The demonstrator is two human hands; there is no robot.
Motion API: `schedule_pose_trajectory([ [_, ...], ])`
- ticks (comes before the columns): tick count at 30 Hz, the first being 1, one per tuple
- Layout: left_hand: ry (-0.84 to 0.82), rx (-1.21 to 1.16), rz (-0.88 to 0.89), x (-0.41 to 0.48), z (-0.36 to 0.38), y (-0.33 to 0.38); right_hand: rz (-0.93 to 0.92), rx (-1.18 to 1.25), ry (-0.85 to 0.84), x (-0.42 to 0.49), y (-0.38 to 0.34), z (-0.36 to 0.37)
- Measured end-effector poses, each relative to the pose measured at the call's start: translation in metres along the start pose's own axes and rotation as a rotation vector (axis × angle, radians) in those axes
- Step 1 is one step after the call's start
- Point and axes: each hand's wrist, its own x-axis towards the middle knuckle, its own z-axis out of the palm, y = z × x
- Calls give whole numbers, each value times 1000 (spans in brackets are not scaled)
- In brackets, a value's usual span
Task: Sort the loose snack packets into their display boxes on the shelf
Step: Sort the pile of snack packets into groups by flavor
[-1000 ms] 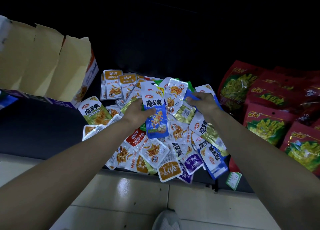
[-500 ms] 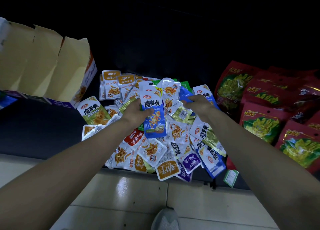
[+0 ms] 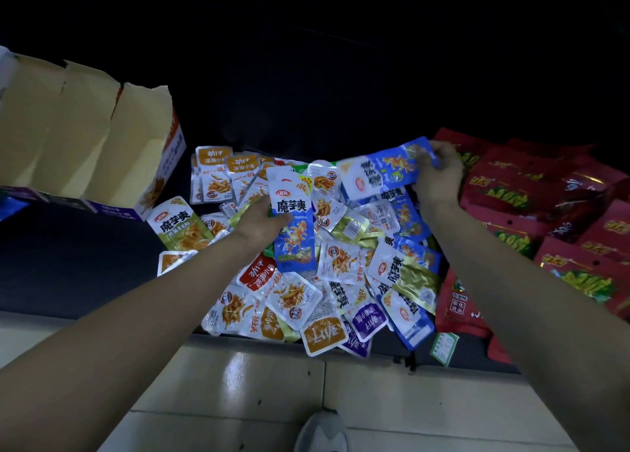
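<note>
A heap of loose snack packets point(image 3: 341, 267) in white, blue, green, orange and purple lies on the dark shelf point(image 3: 68, 264). My left hand point(image 3: 260, 221) grips a blue and white packet point(image 3: 293, 220) held upright over the heap. My right hand point(image 3: 438, 175) pinches a second blue and white packet point(image 3: 381, 172) by its end, lifted sideways above the heap's far right. An open cardboard display box point(image 3: 88, 134) stands at the left, its flaps raised.
Large red bags with green print point(image 3: 545, 213) are stacked on the shelf at the right. A small green price tag point(image 3: 444, 347) hangs at the shelf's front edge. Pale floor tiles point(image 3: 259, 390) and my shoe point(image 3: 322, 431) lie below. The shelf's back is dark.
My right hand has pulled a blue and white packet out of the heap and raised it up and to the right. My left hand keeps its packet in about the same place.
</note>
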Motion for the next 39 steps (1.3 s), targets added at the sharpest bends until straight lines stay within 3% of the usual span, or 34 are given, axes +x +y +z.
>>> schedule_pose_trajectory([
  [4,45,-36,13,4,-8,0,104,68,-230,-10,-4,0],
  [9,1,-203,-128,-7,-16,10,147,-81,-613,-43,-11,37],
  [13,-141,-172,-94,-31,-39,9,103,30,-653,-67,-22,90],
  [17,-101,-83,38,-48,-93,8,168,140,-609,-96,-37,145],
  [21,30,-135,41,-74,-163,6,324,206,-1001,-138,-55,196],
  [23,140,-138,13,-87,-194,0,305,206,-1171,-165,-69,224],
  [29,437,131,-51,-122,-290,-53,227,148,-1256,-213,-92,306],
  [33,614,537,-163,-137,-344,-105,210,-10,-1251,-229,-90,349],
  [36,670,687,-140,-140,-366,-130,201,-12,-1215,-239,-106,382],
  [39,677,685,-97,-137,-378,-141,132,-14,-1193,-247,-127,420],
])
